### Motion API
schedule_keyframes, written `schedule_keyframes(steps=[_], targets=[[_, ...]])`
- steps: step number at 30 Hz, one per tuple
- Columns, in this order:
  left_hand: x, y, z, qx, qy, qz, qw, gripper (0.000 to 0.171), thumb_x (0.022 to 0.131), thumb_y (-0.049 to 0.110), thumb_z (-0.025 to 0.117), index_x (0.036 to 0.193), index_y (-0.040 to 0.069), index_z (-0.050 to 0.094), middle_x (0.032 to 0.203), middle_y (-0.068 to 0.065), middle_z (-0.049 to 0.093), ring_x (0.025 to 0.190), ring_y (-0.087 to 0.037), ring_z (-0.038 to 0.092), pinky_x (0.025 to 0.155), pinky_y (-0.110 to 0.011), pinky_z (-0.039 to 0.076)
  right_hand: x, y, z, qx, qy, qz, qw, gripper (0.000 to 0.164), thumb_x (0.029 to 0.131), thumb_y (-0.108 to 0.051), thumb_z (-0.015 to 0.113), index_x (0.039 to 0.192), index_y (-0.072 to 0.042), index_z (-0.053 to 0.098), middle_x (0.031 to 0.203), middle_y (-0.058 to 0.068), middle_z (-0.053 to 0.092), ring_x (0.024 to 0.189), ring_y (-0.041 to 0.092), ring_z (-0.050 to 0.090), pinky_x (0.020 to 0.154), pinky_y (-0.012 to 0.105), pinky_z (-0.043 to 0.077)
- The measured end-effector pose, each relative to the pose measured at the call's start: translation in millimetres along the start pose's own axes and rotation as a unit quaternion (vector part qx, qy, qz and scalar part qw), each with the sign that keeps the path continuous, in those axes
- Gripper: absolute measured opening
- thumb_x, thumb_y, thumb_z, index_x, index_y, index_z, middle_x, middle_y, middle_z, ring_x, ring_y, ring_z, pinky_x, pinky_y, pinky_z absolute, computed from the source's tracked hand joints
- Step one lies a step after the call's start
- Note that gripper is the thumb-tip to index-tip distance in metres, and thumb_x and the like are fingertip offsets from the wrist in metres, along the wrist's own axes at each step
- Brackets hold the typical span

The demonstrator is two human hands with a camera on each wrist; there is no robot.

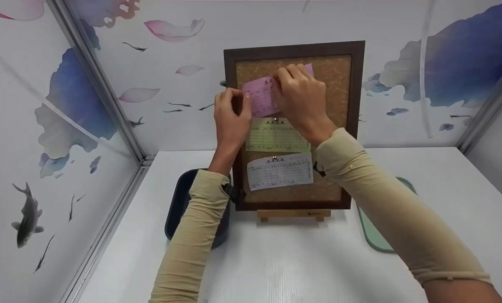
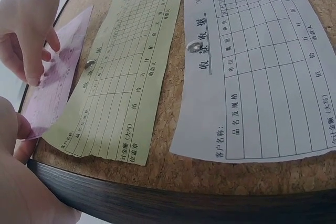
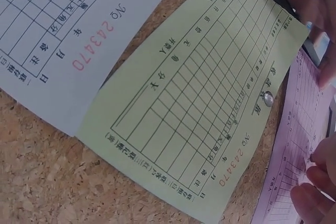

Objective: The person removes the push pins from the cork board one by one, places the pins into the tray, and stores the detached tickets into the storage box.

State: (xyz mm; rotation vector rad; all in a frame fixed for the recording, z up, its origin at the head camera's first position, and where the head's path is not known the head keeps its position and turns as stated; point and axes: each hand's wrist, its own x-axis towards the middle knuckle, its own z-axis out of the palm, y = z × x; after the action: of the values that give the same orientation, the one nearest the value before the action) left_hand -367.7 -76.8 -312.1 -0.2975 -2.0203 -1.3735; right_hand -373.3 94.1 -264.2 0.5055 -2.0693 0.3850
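L hand (image 1: pixel 233 112) pinches pink slip (image 1: pixel 259 99) at its 9 o'clock; R hand (image 1: pixel 302 96) at 3 o'clock, can't tell grip. Uneven pull b/w them could skew/tear it.

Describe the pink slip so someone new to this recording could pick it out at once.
Start from the dark-framed corkboard standing on a small wooden easel. A white slip is pinned low on it, a yellow-green slip just above. The pink slip is above both, set apart by its colour and topmost place.
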Motion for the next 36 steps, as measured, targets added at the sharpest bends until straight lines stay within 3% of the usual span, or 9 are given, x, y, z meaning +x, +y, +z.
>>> schedule_keyframes(steps=[16,29,36], targets=[[-7.3,-5.5,-0.6,-0.003,-0.009,0.0,1.0,0.021,0.111,0.024,0.061,0.118,0.006,0.067,0.124,-0.011,0.057,0.111,-0.02,0.055,0.093,-0.031,0.05,-5,1,1,0.001,-0.017,0.003,1.0,0.021,0.107,-0.024,0.071,0.112,-0.005,0.078,0.107,0.014,0.076,0.099,0.033,0.071,0.071,0.055,0.064],[-6.6,-2.0,-0.5,0.0,-0.012,-0.007,0.9999,0.02,0.11,0.024,0.063,0.117,0.006,0.066,0.125,-0.011,0.057,0.111,-0.02,0.056,0.094,-0.031,0.051,-6,7,3,-0.015,0.01,-0.039,0.999,0.018,0.107,-0.019,0.07,0.112,-0.004,0.079,0.105,0.013,0.077,0.099,0.033,0.072,0.069,0.052,0.064],[-3.7,1.6,-0.4,-0.004,-0.007,-0.009,0.9999,0.019,0.11,0.024,0.063,0.117,0.006,0.066,0.127,-0.011,0.056,0.111,-0.019,0.056,0.093,-0.029,0.051,-3,11,2,0.006,0.025,-0.051,0.998,0.016,0.105,-0.016,0.071,0.109,-0.003,0.079,0.101,0.014,0.078,0.095,0.032,0.072,0.069,0.05,0.064]])
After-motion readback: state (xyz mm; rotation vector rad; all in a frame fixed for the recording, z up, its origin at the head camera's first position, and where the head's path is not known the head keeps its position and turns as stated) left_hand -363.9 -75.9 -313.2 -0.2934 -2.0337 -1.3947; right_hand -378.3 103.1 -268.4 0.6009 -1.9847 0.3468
